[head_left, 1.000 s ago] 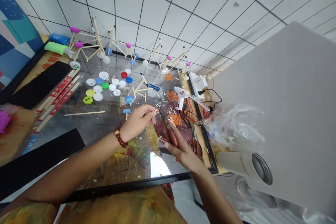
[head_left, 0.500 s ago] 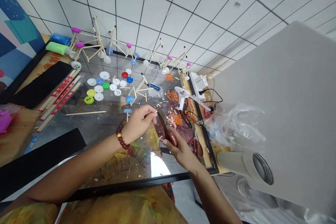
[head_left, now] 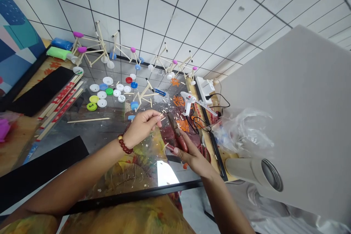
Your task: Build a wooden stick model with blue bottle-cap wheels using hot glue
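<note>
My left hand (head_left: 141, 126), with a red bead bracelet at the wrist, pinches a short wooden stick (head_left: 161, 118) above the glass tabletop (head_left: 109, 131). My right hand (head_left: 190, 151) is closed round the red handles of a pair of cutting pliers (head_left: 177, 135), whose dark jaws point up toward the stick's end. Small wood chips (head_left: 171, 108) lie scattered just beyond both hands.
Several stick-and-cap models (head_left: 93, 45) stand along the tiled wall. Coloured bottle caps (head_left: 109, 89), wrapped chopsticks (head_left: 59, 102), a loose stick (head_left: 88, 120), a white glue gun (head_left: 189, 100), red scissors (head_left: 204, 150), a plastic bag (head_left: 241, 131) and a grey board (head_left: 296, 117) with a roll (head_left: 255, 172) surround them.
Both hands stay in nearly the same place; the pliers' jaws have shifted slightly to the right, away from the stick's tip. The view has tilted a little.
</note>
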Motion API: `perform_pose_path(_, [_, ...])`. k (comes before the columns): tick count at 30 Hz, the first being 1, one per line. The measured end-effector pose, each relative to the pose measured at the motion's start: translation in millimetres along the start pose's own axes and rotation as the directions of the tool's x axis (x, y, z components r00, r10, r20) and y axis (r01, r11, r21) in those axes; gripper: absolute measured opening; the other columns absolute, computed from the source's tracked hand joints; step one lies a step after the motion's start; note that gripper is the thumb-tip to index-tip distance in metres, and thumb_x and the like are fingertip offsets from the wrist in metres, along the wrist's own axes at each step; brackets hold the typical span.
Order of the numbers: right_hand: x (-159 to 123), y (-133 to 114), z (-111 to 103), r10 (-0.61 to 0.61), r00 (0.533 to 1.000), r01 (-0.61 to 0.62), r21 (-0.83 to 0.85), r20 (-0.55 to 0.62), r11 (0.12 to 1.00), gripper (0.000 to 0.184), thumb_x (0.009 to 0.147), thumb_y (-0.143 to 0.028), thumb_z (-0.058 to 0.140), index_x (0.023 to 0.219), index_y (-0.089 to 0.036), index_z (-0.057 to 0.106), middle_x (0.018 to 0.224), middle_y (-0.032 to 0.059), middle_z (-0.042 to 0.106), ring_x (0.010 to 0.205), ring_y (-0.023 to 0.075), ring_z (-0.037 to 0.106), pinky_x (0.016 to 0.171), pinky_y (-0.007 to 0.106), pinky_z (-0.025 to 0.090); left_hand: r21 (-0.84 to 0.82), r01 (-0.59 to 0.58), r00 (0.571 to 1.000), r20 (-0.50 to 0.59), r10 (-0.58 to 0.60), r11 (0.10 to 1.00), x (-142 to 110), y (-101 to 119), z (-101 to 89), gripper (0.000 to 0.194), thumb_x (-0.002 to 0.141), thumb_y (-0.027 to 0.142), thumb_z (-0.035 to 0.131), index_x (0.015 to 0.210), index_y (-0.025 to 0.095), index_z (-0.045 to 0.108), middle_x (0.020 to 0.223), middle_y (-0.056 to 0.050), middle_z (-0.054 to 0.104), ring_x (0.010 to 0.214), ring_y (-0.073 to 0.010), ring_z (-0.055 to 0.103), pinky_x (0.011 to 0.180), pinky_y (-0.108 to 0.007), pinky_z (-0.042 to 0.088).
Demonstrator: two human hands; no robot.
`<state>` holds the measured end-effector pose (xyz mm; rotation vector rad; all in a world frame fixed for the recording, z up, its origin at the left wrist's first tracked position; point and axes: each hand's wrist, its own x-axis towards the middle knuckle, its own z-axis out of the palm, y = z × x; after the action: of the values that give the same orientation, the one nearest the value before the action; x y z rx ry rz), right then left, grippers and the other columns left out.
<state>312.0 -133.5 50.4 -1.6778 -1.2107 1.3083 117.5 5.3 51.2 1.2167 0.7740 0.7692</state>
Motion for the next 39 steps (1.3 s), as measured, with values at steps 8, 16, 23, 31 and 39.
perform_pose_path(8, [-2.7,-8.7,2.4,-0.007,1.0,0.008,-0.053,0.013,0.999,0.069,0.084,-0.051,0.069,0.146,-0.033,0.045,0.154,0.0052,0.044,0.143,0.0263,0.039,0.118,0.047,0.031,0.153,-0.038,0.999,0.003,0.038,0.988,-0.9,-2.1,-2.3,0.017,0.086,0.033,0.061,0.084,0.018,0.068,0.07,0.0,0.066,0.056,-0.0099,0.051,0.055,-0.021,0.041])
perform_pose_path(16, [-2.9,-9.6,6.1,-0.006,0.987,-0.018,0.145,0.163,0.989,0.053,0.087,-0.05,0.067,0.133,-0.025,0.056,0.104,0.0049,0.065,0.083,0.0161,0.061,0.074,0.03,0.053,0.196,-0.129,0.991,0.072,0.117,0.972,-0.9,-0.1,-7.3,0.021,0.087,0.032,0.06,0.075,0.017,0.068,0.067,-0.001,0.066,0.053,-0.0084,0.048,0.053,-0.02,0.038])
perform_pose_path(23, [-0.2,2.6,14.0,-0.109,0.994,0.101,-0.227,-0.023,0.969,0.057,0.087,-0.051,0.063,0.135,-0.023,0.052,0.117,0.0109,0.064,0.098,0.023,0.062,0.079,0.035,0.053,-0.367,0.009,0.999,-0.034,-0.023,0.93,7.4,-1.7,-5.1,0.03,0.077,0.042,0.074,0.085,0.014,0.068,0.064,0.0,0.063,0.048,-0.0041,0.042,0.048,-0.016,0.031])
perform_pose_path(31, [25.0,27.7,24.2,-0.248,0.905,-0.187,-0.847,-0.345,0.497,0.06,0.091,-0.047,0.06,0.138,-0.01,0.051,0.114,0.0197,0.064,0.097,0.032,0.065,0.082,0.042,0.053,-0.526,0.103,0.987,-0.052,-0.153,0.844,6.2,7.3,-6.8,0.03,0.068,0.028,0.084,0.088,0.011,0.07,0.064,0.0,0.062,0.048,-0.0028,0.043,0.044,-0.013,0.031])
perform_pose_path(39, [23.6,35.4,18.9,-0.456,0.823,-0.06,-0.85,-0.339,0.523,0.05,0.09,-0.044,0.062,0.129,-0.013,0.058,0.117,0.0175,0.065,0.107,0.0299,0.06,0.093,0.042,0.05,-0.601,0.319,0.925,0.03,-0.379,0.733,-1.1,6.0,3.9,0.01,0.075,0.01,0.076,0.084,0.012,0.07,0.077,-0.003,0.07,0.07,-0.0109,0.066,0.064,-0.021,0.055])
